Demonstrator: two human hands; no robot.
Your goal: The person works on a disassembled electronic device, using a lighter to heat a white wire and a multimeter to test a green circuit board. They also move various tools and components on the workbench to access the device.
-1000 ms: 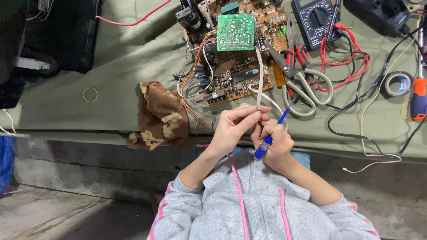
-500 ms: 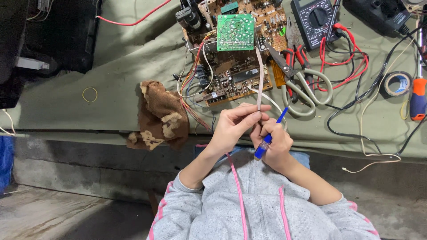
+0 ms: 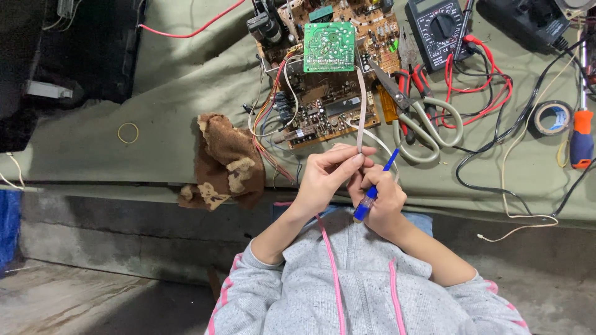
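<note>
Between left hand (image 3: 324,177) fingertips, the ribbon cable (image 3: 362,105) rises to the boards.

Left hand (image 3: 326,177) pinching with fingertips toward one o'clock; right hand (image 3: 382,198) fisted just beside, both forearms bent inward.

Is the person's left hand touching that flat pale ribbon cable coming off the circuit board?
Touching. The head view shows the left hand pinching the ribbon cable between its fingertips.
</note>
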